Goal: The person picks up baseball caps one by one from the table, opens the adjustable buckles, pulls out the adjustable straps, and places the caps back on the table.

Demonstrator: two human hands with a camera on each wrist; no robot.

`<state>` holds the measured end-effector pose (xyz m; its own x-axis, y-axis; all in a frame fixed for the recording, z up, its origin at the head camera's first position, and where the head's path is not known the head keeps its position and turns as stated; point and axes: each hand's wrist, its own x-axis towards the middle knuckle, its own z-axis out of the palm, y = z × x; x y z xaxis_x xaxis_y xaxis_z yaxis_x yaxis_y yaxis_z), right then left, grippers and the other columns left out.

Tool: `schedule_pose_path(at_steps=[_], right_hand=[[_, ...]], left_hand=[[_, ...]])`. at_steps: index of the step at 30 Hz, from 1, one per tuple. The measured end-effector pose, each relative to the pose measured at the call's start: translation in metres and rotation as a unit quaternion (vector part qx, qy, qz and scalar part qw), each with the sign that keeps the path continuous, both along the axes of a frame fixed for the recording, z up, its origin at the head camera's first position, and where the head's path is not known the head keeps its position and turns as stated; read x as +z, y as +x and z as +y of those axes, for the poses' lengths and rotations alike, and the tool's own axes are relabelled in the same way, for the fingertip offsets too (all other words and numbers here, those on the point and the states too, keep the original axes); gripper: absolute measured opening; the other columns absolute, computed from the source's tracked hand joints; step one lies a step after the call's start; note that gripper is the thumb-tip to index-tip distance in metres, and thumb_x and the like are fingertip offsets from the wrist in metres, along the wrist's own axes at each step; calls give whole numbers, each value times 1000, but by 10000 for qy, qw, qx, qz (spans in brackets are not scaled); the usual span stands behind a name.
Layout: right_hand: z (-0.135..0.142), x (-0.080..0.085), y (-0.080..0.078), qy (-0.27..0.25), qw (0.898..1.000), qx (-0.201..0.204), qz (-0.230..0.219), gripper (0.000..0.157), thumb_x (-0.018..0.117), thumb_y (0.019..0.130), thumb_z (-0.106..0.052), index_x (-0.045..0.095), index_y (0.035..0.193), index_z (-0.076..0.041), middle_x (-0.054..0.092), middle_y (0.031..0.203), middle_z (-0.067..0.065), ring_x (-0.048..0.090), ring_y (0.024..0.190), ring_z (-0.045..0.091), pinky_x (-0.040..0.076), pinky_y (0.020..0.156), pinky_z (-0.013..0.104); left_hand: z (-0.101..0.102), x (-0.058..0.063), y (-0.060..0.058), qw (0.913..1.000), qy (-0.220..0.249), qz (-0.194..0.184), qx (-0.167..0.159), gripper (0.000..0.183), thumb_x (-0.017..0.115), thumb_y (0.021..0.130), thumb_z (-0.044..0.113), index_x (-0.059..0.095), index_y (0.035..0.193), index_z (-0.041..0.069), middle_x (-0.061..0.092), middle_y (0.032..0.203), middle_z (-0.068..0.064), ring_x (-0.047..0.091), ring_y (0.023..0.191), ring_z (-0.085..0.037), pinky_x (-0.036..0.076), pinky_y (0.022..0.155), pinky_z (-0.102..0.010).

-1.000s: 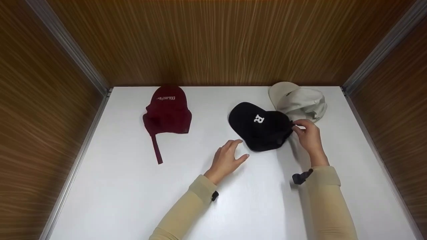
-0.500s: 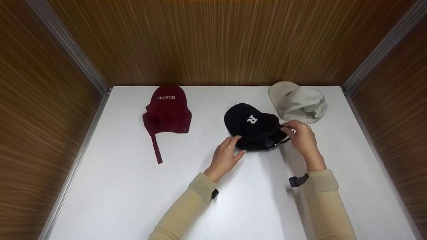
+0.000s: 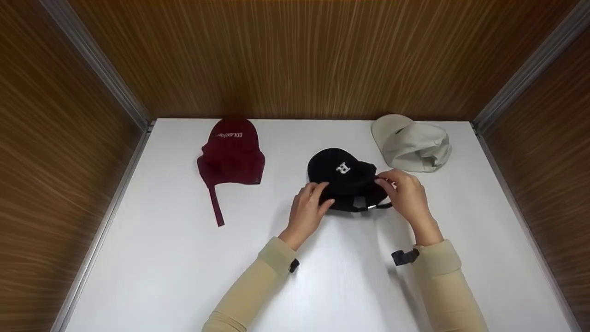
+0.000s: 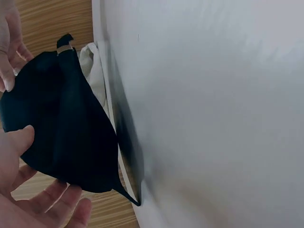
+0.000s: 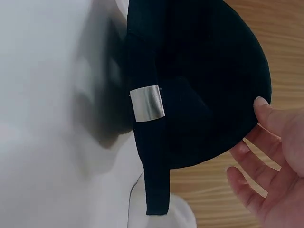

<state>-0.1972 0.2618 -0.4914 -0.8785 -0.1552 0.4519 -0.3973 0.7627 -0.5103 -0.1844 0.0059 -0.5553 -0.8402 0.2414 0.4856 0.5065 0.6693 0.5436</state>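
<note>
A black baseball cap (image 3: 329, 173) with a white letter R is held slightly off the white table, its brim to the far left and its opening toward me. My left hand (image 3: 304, 212) grips its near left edge, thumb on one side and fingers on the other, as the left wrist view shows. With thumb and fingers, my right hand (image 3: 406, 193) pinches the cap's right edge. The cap's back strap hangs low, and its silver metal buckle (image 5: 147, 103) shows in the right wrist view, the strap end loose.
On the left of the table (image 3: 184, 276) lies a dark red cap (image 3: 233, 157) with white lettering, its strap stretched toward me. A beige cap (image 3: 417, 143) lies at the back right. Wood-grain panels (image 3: 295, 55) close off the back and both sides.
The black cap has moved left and away from the beige cap, and its opening has turned toward me. My left hand has come from beside the cap to grip it; my right hand moved left with it.
</note>
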Motion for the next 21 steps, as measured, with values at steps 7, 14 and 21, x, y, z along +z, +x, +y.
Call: schedule_pose_path(at_steps=[7, 14, 21], right_hand=[[-14, 2, 9, 92, 9997, 242, 50, 7, 75, 87, -8, 74, 92, -5, 71, 85, 4, 63, 72, 19, 50, 64, 39], [-28, 3, 18, 144, 9992, 361, 87, 5, 75, 87, -8, 74, 91, -5, 70, 83, 4, 61, 68, 17, 49, 62, 38], [-39, 0, 25, 85, 9993, 354, 117, 5, 76, 86, -8, 74, 88, -5, 70, 81, 3, 59, 65, 15, 48, 59, 36]], left_hand=[[-8, 4, -5, 9991, 148, 362, 187, 30, 66, 95, 30, 66, 118, 11, 59, 108, -6, 58, 96, -23, 47, 82, -40], [-12, 7, -4, 9968, 107, 783, 102, 27, 65, 95, 31, 67, 114, 12, 60, 107, -5, 58, 97, -23, 46, 83, -39], [-15, 8, -2, 9923, -59, 1235, 18, 24, 65, 96, 29, 68, 112, 13, 61, 106, -6, 59, 99, -23, 46, 82, -39]])
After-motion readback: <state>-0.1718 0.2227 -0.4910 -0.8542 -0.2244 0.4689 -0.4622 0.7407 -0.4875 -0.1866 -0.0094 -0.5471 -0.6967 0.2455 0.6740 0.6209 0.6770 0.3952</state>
